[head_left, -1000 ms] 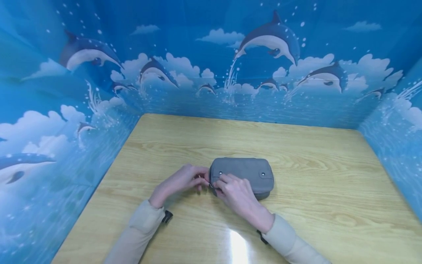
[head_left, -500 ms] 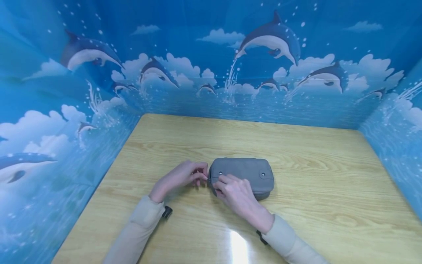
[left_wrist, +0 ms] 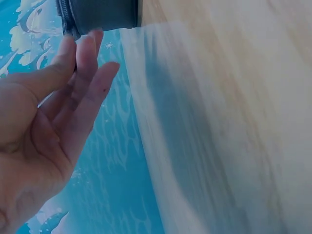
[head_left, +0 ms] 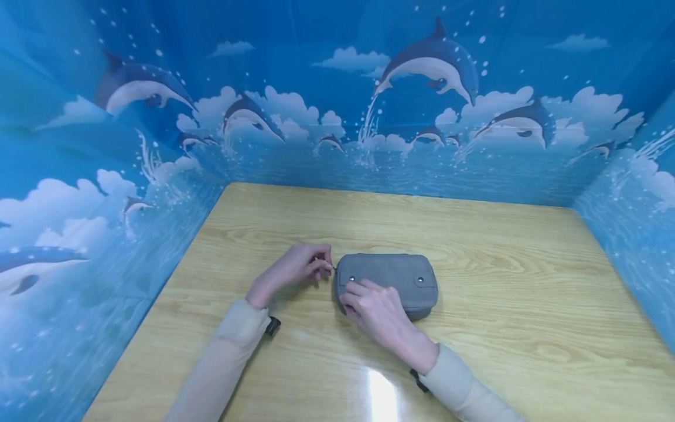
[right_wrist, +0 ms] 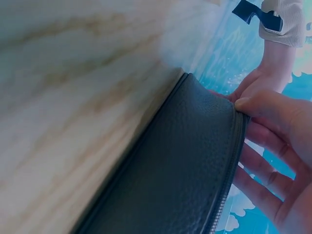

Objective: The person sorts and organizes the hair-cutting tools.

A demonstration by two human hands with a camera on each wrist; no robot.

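Note:
A grey zippered pouch [head_left: 390,275] with two metal snaps lies on the wooden table. At its left end, my left hand [head_left: 295,266] pinches the small zipper pull between thumb and forefinger, near the back left corner. In the left wrist view, the left hand [left_wrist: 58,92] reaches up to the dark zipper edge, its other fingers loosely extended. My right hand [head_left: 379,310] grips the pouch's front left corner. The right wrist view has the right thumb on top of the zipped rim and the fingers of this hand [right_wrist: 278,141] underneath, beside the pouch's dark side wall [right_wrist: 170,161].
The wooden table [head_left: 527,281] extends around the pouch. Blue dolphin-print sheets [head_left: 337,88] stand along its back and sides. Each wrist wears a dark strap under a light sleeve [head_left: 227,346].
My left hand has moved with the zipper pull along the pouch's left end, from the front corner toward the back. The right hand keeps its grip in place.

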